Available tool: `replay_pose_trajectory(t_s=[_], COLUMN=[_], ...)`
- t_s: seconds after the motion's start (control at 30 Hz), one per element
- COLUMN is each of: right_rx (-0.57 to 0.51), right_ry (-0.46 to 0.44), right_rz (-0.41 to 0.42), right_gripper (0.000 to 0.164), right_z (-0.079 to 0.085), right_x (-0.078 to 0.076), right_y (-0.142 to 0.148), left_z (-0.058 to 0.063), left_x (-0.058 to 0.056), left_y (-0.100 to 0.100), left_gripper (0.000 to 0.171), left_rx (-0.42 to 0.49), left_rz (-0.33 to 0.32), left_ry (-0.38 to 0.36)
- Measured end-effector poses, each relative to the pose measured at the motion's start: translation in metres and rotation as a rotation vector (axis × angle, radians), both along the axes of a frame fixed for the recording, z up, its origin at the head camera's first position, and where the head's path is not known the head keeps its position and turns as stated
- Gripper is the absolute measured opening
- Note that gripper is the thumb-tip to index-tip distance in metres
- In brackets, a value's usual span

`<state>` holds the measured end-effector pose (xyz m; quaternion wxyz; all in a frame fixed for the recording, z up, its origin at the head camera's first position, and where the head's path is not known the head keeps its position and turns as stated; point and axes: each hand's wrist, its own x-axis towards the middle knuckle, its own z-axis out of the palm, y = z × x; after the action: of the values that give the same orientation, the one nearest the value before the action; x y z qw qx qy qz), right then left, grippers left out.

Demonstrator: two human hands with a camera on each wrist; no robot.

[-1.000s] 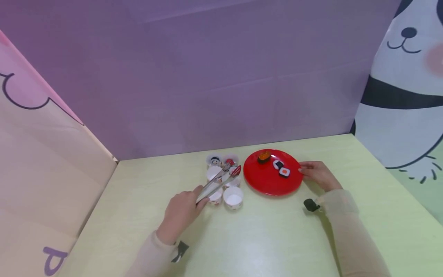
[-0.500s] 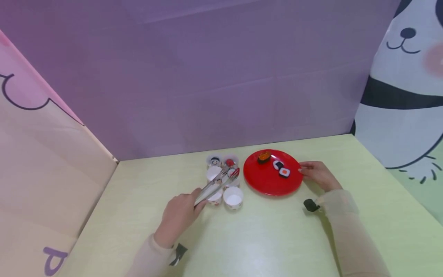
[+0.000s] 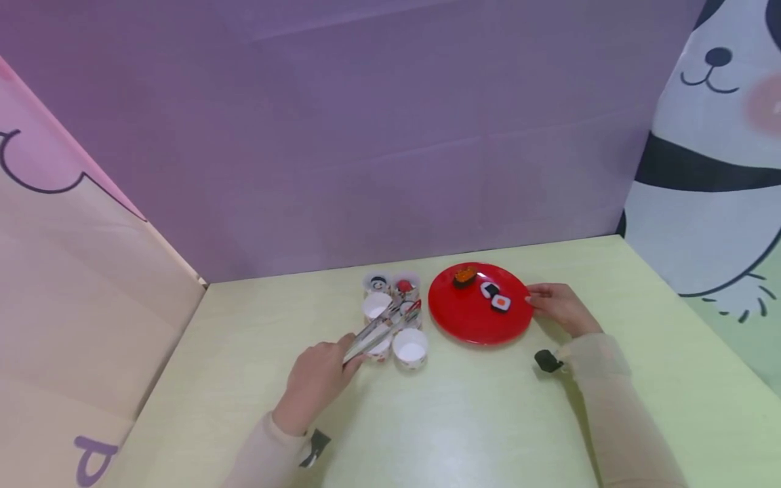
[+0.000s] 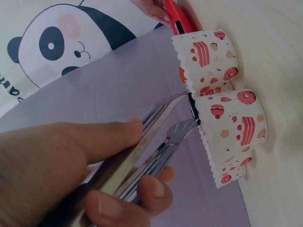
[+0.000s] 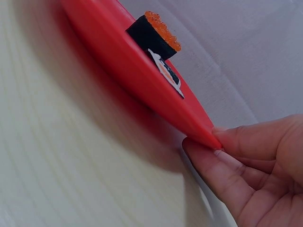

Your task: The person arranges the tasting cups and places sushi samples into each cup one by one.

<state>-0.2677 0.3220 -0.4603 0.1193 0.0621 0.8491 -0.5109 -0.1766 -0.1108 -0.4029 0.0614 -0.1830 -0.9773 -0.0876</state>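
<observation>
My left hand (image 3: 317,383) grips metal tongs (image 3: 366,342) with fork-like tips. In the head view the tips overlap the middle right cup of a cluster of white paper baking cups (image 3: 411,359); in the left wrist view they reach the scalloped rim of a patterned cup (image 4: 232,118). Something dark shows between the tips at that rim. My right hand (image 3: 561,312) pinches the right rim of a red plate (image 3: 460,322), thumb above and fingers beneath. On the plate lie an orange-topped roe sushi (image 3: 466,276), a white-and-black rice piece (image 3: 489,290) and a sushi roll (image 3: 501,303).
The back left cup holds a black-and-white face piece (image 3: 379,283); the back right cup holds a red piece (image 3: 404,286). All stand on a pale table (image 3: 244,339) before a purple backdrop (image 3: 366,135). A panda print (image 3: 714,135) hangs at right.
The tongs' tips have come down and slightly nearer me, onto the middle right cup, and have drawn closer together. The right hand and plate have stayed in place.
</observation>
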Motion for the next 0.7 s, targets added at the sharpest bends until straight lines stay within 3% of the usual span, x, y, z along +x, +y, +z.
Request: replay_pose_trajectory(t_s=[0.7], right_rx=[-0.008], right_ry=[0.037], right_rz=[0.025], right_gripper=[0.049], right_z=[-0.0005], right_x=[0.0013], right_y=[0.0010], left_z=[0.0050], left_x=[-0.0040], left_y=[0.0031], left_gripper=[0.040], left_rx=[-0.005], left_rz=[0.019], left_ry=[-0.061])
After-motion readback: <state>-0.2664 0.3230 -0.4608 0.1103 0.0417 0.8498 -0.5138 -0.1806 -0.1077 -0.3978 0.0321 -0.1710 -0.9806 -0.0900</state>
